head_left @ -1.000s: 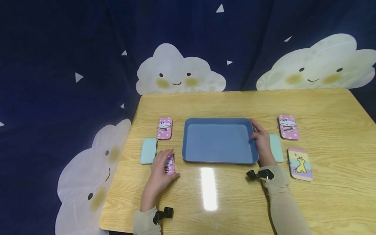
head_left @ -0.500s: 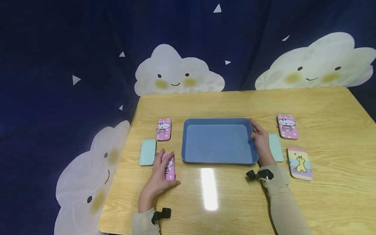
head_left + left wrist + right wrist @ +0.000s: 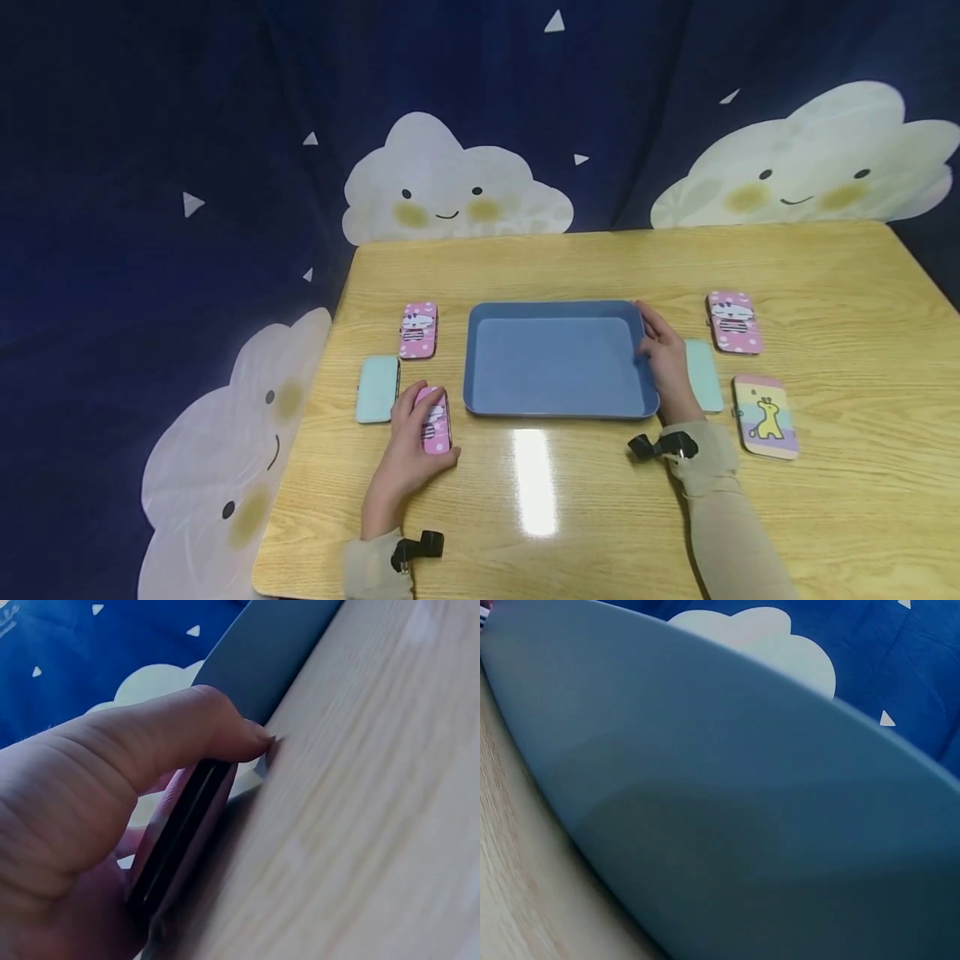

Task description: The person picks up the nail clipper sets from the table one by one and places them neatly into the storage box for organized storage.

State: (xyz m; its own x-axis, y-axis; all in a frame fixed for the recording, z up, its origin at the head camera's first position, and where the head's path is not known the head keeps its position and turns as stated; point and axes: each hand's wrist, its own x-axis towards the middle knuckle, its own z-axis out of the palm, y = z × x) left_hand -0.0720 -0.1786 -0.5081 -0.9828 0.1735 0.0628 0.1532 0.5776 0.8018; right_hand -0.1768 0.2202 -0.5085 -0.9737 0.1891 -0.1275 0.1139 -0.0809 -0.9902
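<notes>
The left hand pinches a pink case endwise, fingers curled at its far end and thumb at its near one. The case lies within that grasp, partly covered by the fingers, its printed face up. In the left wrist view the thumb rests on the case's dark edge, with shadow beneath; whether the case touches the desk I cannot tell.

The right hand grips the right wall of a blue tray near the far corner — thumb on the inner side, other fingers outside. The tray sits flat on the desk between the hands, so the pink case is well apart from the right hand, just off the tray's near left corner. The right wrist view shows mostly tray wall, and no grasping fingers can be made out there.

Just left of the left hand is a mint case; beyond it lies a second pink case. On the right, a pale green case is partly hidden behind the right wrist, with a polka-dot case and a giraffe case farther right. Behind the desk hangs a dark blue curtain with smiling clouds.
</notes>
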